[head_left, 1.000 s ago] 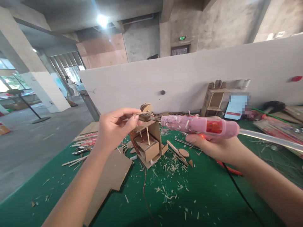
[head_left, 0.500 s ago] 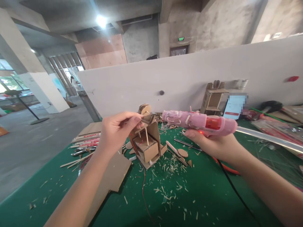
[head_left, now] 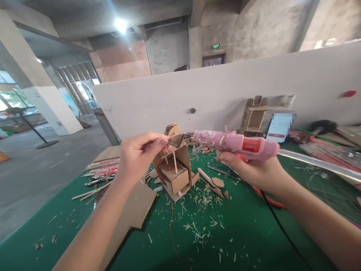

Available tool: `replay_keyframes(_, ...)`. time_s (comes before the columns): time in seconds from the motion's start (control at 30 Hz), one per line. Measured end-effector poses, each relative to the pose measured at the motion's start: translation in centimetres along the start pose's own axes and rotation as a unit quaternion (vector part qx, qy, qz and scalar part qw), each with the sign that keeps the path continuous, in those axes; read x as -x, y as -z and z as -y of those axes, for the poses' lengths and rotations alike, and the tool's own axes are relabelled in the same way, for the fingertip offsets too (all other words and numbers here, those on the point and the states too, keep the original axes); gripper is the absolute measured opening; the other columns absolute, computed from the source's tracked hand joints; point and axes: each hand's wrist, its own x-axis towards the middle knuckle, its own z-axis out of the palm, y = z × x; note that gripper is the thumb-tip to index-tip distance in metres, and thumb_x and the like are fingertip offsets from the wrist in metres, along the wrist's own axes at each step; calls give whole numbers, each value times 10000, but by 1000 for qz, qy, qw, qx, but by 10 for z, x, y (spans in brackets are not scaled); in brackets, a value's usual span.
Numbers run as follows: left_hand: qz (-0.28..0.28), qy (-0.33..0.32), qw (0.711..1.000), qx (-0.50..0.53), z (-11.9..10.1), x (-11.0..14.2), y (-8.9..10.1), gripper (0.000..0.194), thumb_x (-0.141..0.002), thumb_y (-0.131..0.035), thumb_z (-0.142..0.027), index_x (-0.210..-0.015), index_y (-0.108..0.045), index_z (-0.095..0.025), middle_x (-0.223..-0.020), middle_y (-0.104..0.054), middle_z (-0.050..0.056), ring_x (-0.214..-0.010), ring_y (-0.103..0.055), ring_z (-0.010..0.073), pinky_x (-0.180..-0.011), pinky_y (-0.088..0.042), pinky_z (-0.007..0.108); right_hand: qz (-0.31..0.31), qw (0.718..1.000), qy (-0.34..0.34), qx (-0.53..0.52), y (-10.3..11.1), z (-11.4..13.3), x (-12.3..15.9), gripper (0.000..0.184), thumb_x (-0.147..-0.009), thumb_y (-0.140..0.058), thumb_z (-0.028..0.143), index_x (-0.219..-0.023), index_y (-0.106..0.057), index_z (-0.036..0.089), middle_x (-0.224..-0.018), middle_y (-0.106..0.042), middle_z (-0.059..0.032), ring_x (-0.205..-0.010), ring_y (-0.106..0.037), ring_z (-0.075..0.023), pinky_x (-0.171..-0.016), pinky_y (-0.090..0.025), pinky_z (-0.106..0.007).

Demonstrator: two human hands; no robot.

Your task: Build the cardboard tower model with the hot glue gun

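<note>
Fingers of the left hand (head_left: 142, 152) pinched, thumb against forefinger, on the small card piece (head_left: 177, 140) at the top of the box (head_left: 180, 183); can't tell if that piece is loose or already fixed there. Right hand (head_left: 254, 169) wrapped around the glue gun (head_left: 222, 140), thumb along its underside, other fingers mostly hidden, so trigger squeeze can't be told. Gun lies near level, front end pointing left, just beside the card piece; nozzle too blurred to say if it touches. Step in hand looks like gluing at the box top. Next move seems to call for a steady left pinch and a small, careful aim of the tip at the joint, fingertips clear of hot glue.

Close around: card discs (head_left: 173, 130) just behind the pinch, upright skewer (head_left: 175, 162) in the box front, red wire (head_left: 171, 222) running from the base toward the near edge. Glue stick (head_left: 316, 162) pokes out of the gun's back. Further out: shavings (head_left: 208, 199) on the green table (head_left: 254, 241), cardboard sheet (head_left: 135, 210) under the left forearm, tweezers (head_left: 224, 172) right of the box, phone (head_left: 278, 128) propped far right beside a card tower (head_left: 253, 118)
</note>
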Motion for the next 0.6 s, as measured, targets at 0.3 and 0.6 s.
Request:
replay_keyframes(0.3, 3, -25, 1000, 5, -1, -2, 2, 88, -848, -651, -235, -833, -737, -245, -701, -722, -30, -643, -686, 92, -613, -569, 176, -16, 999, 49, 11, -2, 4, -1, 320, -853, -584, 347, -613, -414, 219, -536, -370, 54, -487, -352, -97, -454, -317, -234)
replay_keyframes(0.6, 1, -30, 1000, 8, -2, -4, 3, 76, -842, -661, -234, -848, -736, -246, -720, -711, -25, -663, -686, 105, -625, -570, 212, 13, 999, 32, 31, -2, 4, -1, 298, -852, -586, 394, -648, -529, 186, -543, -469, 32, -512, -410, -105, -494, -351, -248)
